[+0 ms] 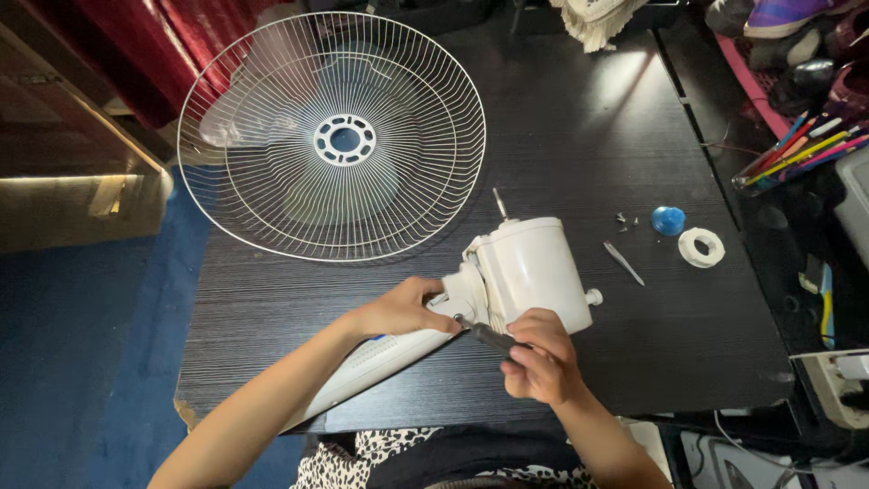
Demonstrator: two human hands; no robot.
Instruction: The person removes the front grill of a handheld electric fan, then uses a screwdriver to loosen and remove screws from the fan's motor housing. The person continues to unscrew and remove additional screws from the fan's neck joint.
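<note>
Head view. The white fan motor housing (529, 272) lies on its side near the front edge of the dark table (579, 136), its bare shaft pointing away from the person. The left hand (403, 310) is curled around the neck joint where the housing meets the white stand (380, 358), steadying it. The right hand (541, 358) is closed around a dark-handled screwdriver (489, 336), tip set against the joint.

Risks, as judged: the stand overhangs the table edge, so a lapse in grip could tip the assembly; a slipped tip could strike the left fingers close beside it.

Surroundings: a wire fan guard (331, 136) sits well clear behind. Small screws (625, 219), a blue cap (668, 220), a white ring nut (701, 247) and a thin metal tool (624, 263) lie loose to the right, liable to roll.
</note>
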